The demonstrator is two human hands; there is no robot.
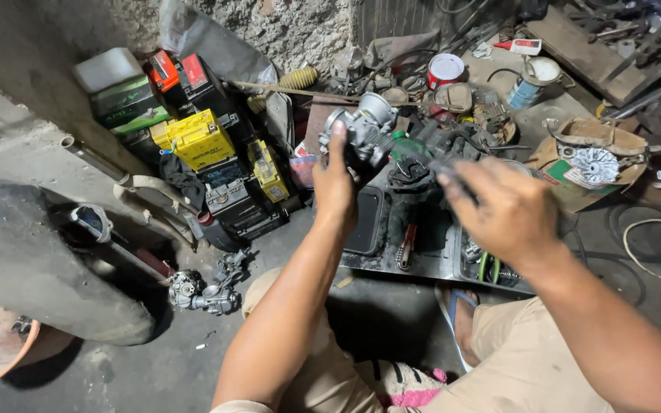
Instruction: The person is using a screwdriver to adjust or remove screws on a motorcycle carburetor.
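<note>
My left hand [333, 181] grips a grey metal carburetor [361, 130] and holds it up above a dark tray [369, 260] of parts. My right hand [499, 206] hovers to the right of it, blurred, fingers bent; whether it pinches a small dark piece at the fingertips I cannot tell. Between the hands, lower down, sits a black ribbed rubber part [409, 174]. My knees in beige trousers and a foot in a blue sandal [457, 313] show at the bottom.
A stack of yellow, black and green batteries [200, 145] stands at the left against a rough wall. A second carburetor [200, 292] lies on the floor. A red-and-white can [445, 70], a finned metal wheel [594, 162] on cardboard and cables crowd the right.
</note>
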